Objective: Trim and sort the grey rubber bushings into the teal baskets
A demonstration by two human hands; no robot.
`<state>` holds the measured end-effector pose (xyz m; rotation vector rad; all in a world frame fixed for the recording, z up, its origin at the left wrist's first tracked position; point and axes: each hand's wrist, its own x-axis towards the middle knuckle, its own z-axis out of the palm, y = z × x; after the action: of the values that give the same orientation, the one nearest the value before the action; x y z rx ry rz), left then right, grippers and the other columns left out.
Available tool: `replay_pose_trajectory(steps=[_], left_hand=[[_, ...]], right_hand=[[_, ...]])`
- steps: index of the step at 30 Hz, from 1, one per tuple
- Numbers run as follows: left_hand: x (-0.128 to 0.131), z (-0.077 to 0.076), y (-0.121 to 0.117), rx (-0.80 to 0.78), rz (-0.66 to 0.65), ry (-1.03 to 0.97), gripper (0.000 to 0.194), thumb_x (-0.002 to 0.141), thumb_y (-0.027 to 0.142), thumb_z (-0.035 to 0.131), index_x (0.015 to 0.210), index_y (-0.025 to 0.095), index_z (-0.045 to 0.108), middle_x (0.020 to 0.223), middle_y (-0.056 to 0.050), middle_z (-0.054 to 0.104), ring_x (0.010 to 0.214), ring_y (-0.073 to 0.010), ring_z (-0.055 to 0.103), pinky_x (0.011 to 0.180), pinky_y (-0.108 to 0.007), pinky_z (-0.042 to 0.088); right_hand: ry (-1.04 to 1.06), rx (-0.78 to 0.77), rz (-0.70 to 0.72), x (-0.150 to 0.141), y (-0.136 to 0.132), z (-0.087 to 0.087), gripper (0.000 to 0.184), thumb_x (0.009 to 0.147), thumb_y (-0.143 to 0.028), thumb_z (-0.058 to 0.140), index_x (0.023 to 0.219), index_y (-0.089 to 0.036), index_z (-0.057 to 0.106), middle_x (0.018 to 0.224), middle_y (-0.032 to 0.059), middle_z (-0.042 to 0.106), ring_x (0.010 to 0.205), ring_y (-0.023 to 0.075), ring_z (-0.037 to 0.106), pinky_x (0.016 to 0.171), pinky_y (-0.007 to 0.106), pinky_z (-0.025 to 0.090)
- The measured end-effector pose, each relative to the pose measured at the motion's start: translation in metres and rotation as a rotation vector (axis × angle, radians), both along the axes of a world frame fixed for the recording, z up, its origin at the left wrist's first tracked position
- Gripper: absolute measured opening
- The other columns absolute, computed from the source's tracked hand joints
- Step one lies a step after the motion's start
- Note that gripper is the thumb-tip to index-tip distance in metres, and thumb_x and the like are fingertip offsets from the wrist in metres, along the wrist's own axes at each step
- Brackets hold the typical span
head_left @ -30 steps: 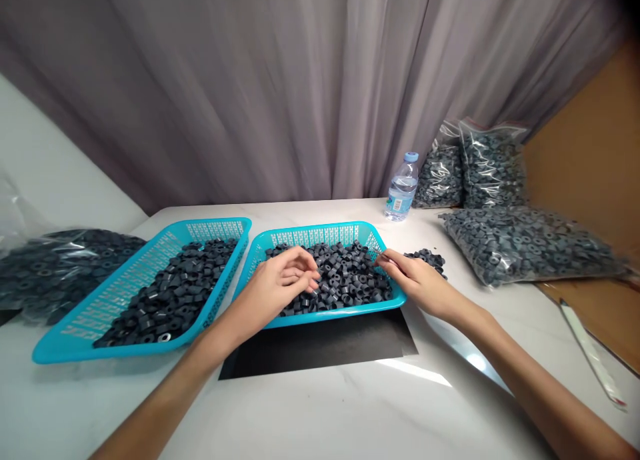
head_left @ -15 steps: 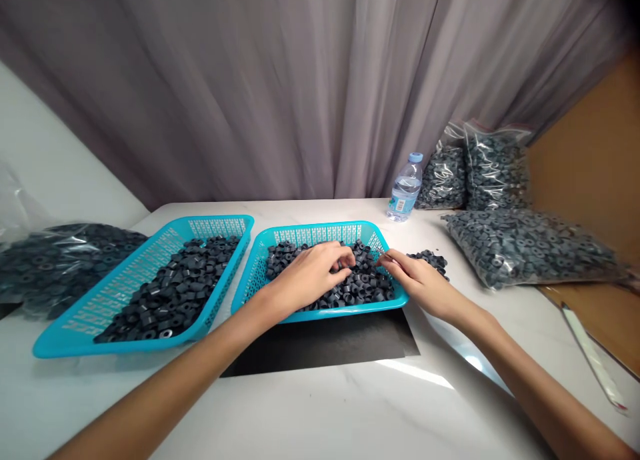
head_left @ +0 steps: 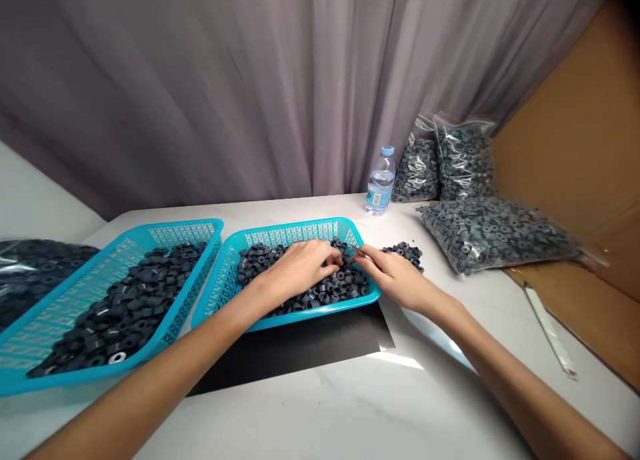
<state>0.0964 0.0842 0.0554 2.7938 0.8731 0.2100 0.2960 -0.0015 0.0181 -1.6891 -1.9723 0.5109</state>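
My left hand (head_left: 305,265) reaches over the smaller blue basket (head_left: 320,310), its fingers curled down at the heap of small dark grey ring-like pieces (head_left: 260,257). Whatever those fingertips grip is too small to make out. At the basket's right side is my right hand (head_left: 393,275), thumb and forefinger pinched together just inside the rim. Something tiny may be between them, but its kind is not visible. Beyond the right hand, a loose pile of the same pieces (head_left: 407,253) lies on the table.
A larger blue basket (head_left: 150,359) with similar pieces stands at left, beside a filled plastic bag (head_left: 45,270). Under the smaller basket lies a black sheet (head_left: 295,353). A water bottle (head_left: 381,183), a full bag lying flat (head_left: 495,237) and a white strip-like tool (head_left: 550,330) are at right.
My view has turned to the right, so the baskets and bags appear further left. Both hands stay at the smaller basket, with their fingers still curled.
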Motion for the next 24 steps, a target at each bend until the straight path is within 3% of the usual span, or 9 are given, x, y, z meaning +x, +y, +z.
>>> replay_pose_trajectory(steps=[5, 10, 14, 18, 24], left_hand=[[0.004, 0.000, 0.005, 0.010, -0.018, -0.025, 0.014, 0.091, 0.025, 0.062, 0.085, 0.019, 0.072, 0.088, -0.005, 0.071, 0.087, -0.0232, 0.067, 0.077, -0.033, 0.048], [-0.012, 0.011, -0.012, -0.008, 0.076, -0.193, 0.019, 0.095, 0.027, 0.053, 0.090, 0.018, 0.069, 0.097, -0.005, 0.070, 0.084, -0.0183, 0.065, 0.079, -0.032, 0.053], [-0.044, 0.010, -0.032, -0.162, 0.242, -0.441, 0.014, 0.089, 0.026, 0.060, 0.079, 0.018, 0.065, 0.096, -0.004, 0.075, 0.083, -0.0173, 0.071, 0.084, -0.033, 0.060], [-0.074, 0.002, -0.042, -0.374, 0.384, -0.534, 0.018, 0.087, 0.033, 0.067, 0.078, 0.019, 0.062, 0.093, -0.004, 0.078, 0.079, -0.0185, 0.076, 0.083, -0.034, 0.064], [-0.088, -0.001, -0.052, -0.468, 0.386, -0.589, 0.018, 0.089, 0.038, 0.067, 0.093, 0.021, 0.070, 0.098, -0.003, 0.076, 0.095, -0.0194, 0.075, 0.092, -0.032, 0.061]], right_hand=[[-0.012, -0.003, 0.002, 0.001, 0.000, 0.001, 0.031, 0.105, -0.044, 0.032, 0.102, -0.026, 0.058, 0.075, 0.0009, 0.064, 0.070, 0.0223, 0.062, 0.065, 0.028, 0.035], [-0.026, 0.007, 0.001, 0.001, 0.000, 0.001, 0.031, 0.106, -0.042, 0.033, 0.101, -0.026, 0.059, 0.075, 0.0011, 0.065, 0.069, 0.0217, 0.062, 0.064, 0.028, 0.035], [-0.041, 0.016, -0.003, 0.001, 0.000, -0.001, 0.032, 0.106, -0.044, 0.032, 0.098, -0.026, 0.058, 0.070, -0.0001, 0.061, 0.065, 0.0212, 0.059, 0.062, 0.028, 0.034], [-0.002, 0.014, 0.011, 0.001, -0.001, -0.003, 0.032, 0.105, -0.044, 0.031, 0.098, -0.026, 0.057, 0.074, 0.0012, 0.065, 0.069, 0.0227, 0.062, 0.067, 0.030, 0.039], [0.066, 0.013, 0.036, -0.001, -0.003, -0.006, 0.036, 0.104, -0.046, 0.031, 0.104, -0.026, 0.061, 0.082, 0.0036, 0.070, 0.078, 0.0255, 0.067, 0.074, 0.034, 0.046]])
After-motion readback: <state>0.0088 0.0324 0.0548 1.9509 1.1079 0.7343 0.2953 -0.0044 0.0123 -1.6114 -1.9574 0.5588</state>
